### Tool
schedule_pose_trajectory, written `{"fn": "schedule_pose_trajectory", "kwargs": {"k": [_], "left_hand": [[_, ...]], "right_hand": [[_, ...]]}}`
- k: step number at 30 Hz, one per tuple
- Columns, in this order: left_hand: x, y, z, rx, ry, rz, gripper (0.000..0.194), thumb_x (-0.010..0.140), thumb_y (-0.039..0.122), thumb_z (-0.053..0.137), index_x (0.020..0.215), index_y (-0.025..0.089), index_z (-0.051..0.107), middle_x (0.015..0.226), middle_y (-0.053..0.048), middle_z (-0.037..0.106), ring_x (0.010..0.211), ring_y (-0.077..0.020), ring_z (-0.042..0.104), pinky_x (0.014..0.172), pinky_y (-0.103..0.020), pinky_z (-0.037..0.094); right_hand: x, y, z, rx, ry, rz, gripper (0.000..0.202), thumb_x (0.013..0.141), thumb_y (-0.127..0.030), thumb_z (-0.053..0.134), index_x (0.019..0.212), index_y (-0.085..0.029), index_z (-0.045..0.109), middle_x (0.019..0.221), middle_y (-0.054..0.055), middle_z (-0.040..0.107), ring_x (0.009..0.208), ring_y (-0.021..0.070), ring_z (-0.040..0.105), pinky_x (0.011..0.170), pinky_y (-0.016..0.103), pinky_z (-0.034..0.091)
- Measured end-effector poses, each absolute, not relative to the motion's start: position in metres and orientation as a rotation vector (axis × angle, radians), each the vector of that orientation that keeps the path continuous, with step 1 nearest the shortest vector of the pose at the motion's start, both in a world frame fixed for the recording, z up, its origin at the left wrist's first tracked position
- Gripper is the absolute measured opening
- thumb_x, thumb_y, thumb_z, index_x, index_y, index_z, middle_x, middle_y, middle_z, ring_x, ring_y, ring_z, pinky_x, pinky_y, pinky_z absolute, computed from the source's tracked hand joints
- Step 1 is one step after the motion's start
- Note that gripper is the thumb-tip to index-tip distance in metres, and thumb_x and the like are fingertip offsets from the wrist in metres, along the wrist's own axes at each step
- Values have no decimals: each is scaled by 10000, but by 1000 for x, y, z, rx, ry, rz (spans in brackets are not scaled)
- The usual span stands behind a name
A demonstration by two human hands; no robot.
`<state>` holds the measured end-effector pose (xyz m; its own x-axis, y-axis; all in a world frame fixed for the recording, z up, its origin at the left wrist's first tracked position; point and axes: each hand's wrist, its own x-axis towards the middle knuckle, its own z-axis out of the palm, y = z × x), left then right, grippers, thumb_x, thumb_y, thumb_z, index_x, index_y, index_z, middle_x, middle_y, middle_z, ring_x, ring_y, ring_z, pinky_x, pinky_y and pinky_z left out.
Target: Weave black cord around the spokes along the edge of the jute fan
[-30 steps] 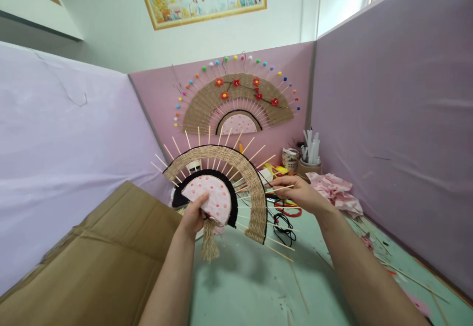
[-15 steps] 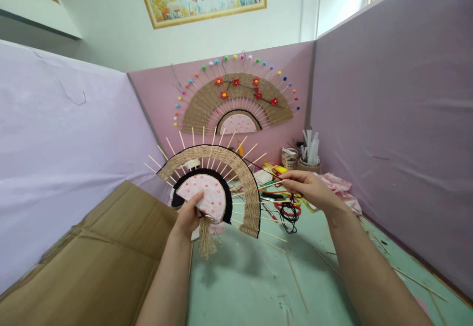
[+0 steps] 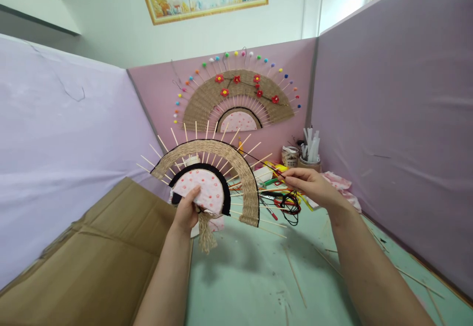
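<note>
Clearly, the fan (image 3: 250,198) I have in view is well formed: the woven band makes an arc, the dotted half-disc (image 3: 207,183) has its black border (image 3: 226,200), and the tassel (image 3: 207,235) hangs below my left hand (image 3: 187,212). That hand is closed on the fan's base, thumb flat on the dotted front; its fingers behind are hidden.

My right hand (image 3: 310,185) is nearly closed, thumb and fingertips pinching the black cord (image 3: 258,160), which runs taut from the fan's upper rim. Dark edging follows much of that rim, but this length is free, so I judge the edging unfinished. The sticks (image 3: 196,130) have plain tips, unlike the beaded wall fan (image 3: 195,104) beyond my hands, and the woven band bears no flowers.

Just below the right fingers, the coil (image 3: 291,208) lies beside scissors and other tools, partly hidden; it could snag. The fan's projecting tips between my hands could also catch the cord. Cardboard (image 3: 111,237) lies left of the left hand, pink cloth (image 3: 338,180) behind the right wrist, and loose sticks (image 3: 295,277) nearer me on the table (image 3: 240,272).
</note>
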<state>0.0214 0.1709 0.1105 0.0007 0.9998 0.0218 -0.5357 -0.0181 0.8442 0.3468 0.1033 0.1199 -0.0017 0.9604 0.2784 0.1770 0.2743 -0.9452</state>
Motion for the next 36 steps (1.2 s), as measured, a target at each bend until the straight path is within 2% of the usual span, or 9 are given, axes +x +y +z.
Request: {"fn": "schedule_pose_trajectory", "kwargs": {"k": [4,9,14,19,25,29,33,36], "left_hand": [[26,166,115,769,772,1451,209,711,152,640,919,133,639,794,-43,716,649,-158,669,627,-244,554],[33,163,119,730,771,1445,151,728,139,622,877,132,642,765,-42,718,623,-150,667,611,-226,554],[34,164,117,692,752,1456,139,726,130,628,865,132,631,738,-36,715,589,-137,663,556,-199,549],[32,166,117,674,735,1468,160,720,134,640,879,122,633,730,-37,712,568,-131,658,530,-195,547],[30,168,119,654,732,1519,125,742,110,613,865,124,630,707,-25,704,540,-114,646,502,-178,534],[27,169,121,659,728,1503,134,744,112,613,876,118,633,723,-40,704,556,-118,650,499,-174,528],[25,170,121,708,722,1552,144,735,94,618,876,121,634,770,-44,706,590,-119,657,519,-172,527],[25,170,121,725,743,1585,148,726,97,632,870,128,632,782,-36,703,592,-115,655,546,-185,534]], "right_hand": [[345,105,118,-1108,-1471,927,306,728,-426,655,901,-175,683,857,56,646,743,160,554,669,278,434],[330,109,118,-1070,-1557,974,289,738,-408,649,887,-166,701,737,34,627,658,128,520,599,251,406],[314,111,114,-989,-1605,1146,351,702,-416,680,901,-129,703,772,50,643,669,122,527,599,245,416],[314,111,113,-959,-1561,1180,316,683,-397,701,855,-132,712,745,45,647,623,107,526,562,233,415],[324,111,113,-1074,-1605,1101,335,706,-411,674,917,-154,715,787,57,676,678,135,575,622,254,443],[333,107,119,-1131,-1709,1012,372,742,-442,617,976,-165,699,922,71,689,781,169,599,677,274,458],[343,97,131,-1295,-1810,774,411,778,-472,554,1012,-162,685,903,73,690,765,182,603,636,273,450],[345,88,140,-1401,-1856,556,384,813,-460,506,972,-159,684,870,70,685,740,177,595,613,265,434]]}}
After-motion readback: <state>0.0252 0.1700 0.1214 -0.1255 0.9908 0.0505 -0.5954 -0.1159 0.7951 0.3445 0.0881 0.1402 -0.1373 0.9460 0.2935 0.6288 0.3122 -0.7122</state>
